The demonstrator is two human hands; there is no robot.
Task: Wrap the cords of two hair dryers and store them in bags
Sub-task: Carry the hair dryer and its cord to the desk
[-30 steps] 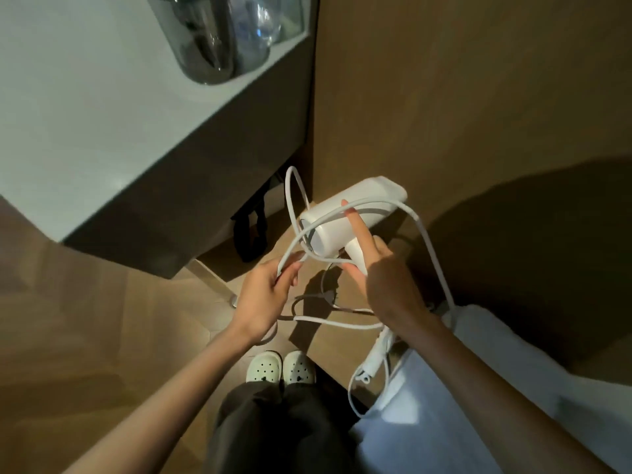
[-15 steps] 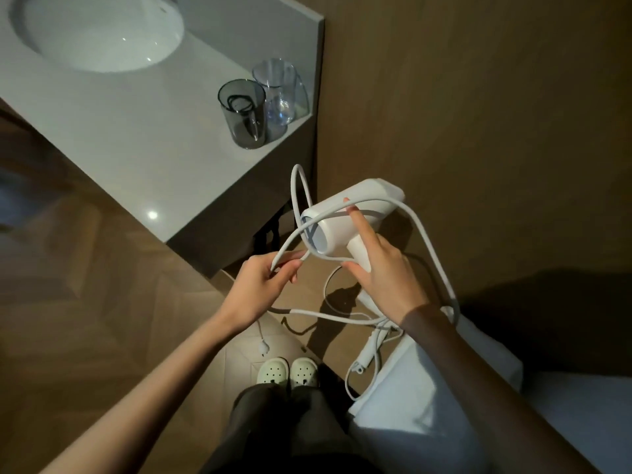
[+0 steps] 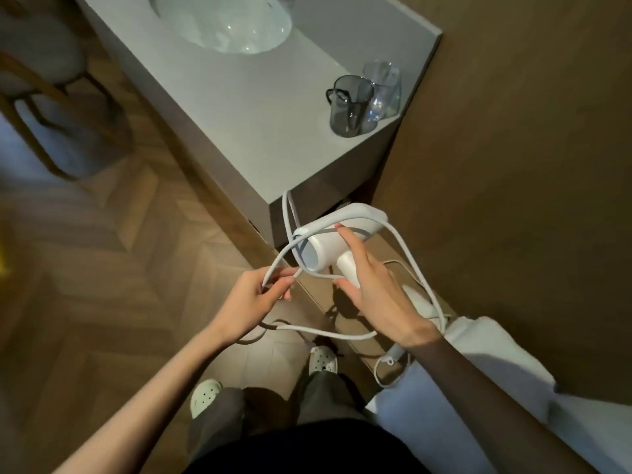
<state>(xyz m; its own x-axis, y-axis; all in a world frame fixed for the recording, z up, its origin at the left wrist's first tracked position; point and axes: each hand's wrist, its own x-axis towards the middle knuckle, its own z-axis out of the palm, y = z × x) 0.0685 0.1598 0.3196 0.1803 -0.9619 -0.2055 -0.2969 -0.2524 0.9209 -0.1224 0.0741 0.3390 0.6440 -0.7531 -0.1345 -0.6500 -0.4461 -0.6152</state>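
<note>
A white hair dryer [image 3: 345,227] is held in the air in front of the vanity corner. My right hand [image 3: 372,289] grips its handle, with the forefinger stretched up along the barrel. Its white cord [image 3: 415,268] loops over the barrel, swings down the right side and passes under my right wrist. My left hand [image 3: 260,295] pinches a stretch of that cord just left of the dryer's mouth. A second white dryer [image 3: 419,302] lies low at the right, mostly hidden by my right hand, and its plug end [image 3: 393,355] dangles below.
A grey vanity top [image 3: 246,124] with a sink [image 3: 222,22] fills the upper middle; a dark tumbler [image 3: 349,106] and a clear glass [image 3: 381,90] stand at its right corner. A wooden wall [image 3: 513,148] rises at right. White fabric [image 3: 478,388] lies at lower right, a chair [image 3: 44,107] at left.
The view has tilted up, bringing the sink and the chair into sight. Both hands keep their hold on dryer and cord; one foot has stepped apart from the other.
</note>
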